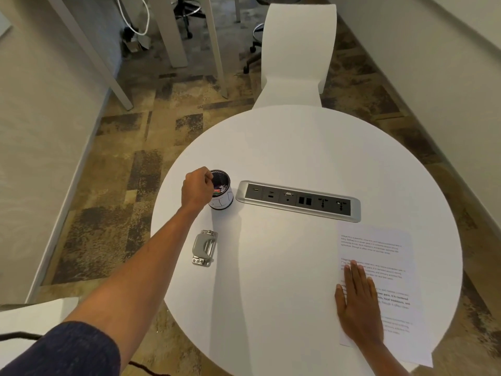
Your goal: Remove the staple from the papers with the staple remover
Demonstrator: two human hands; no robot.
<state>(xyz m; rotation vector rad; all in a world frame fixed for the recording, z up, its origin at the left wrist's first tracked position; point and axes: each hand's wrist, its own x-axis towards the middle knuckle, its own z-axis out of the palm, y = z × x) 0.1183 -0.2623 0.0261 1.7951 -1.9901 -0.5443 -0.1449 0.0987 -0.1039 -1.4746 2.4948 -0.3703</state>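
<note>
Left hand (197, 189) curled at round cup's (221, 189) rim (grip unclear), right hand (357, 302) flat, fingers spread, on printed papers (393, 267), lower right.

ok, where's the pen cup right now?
Head view: the pen cup stands on the round white table's left side, just left of the inset power socket strip, with the left hand at its rim.

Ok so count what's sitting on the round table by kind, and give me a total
Mesh cup with the left hand at its rim: 1
Grey metal hole punch: 1
Papers under the flat right hand: 1 stack
Built-in socket panel: 1
Total: 4 on the table
</note>
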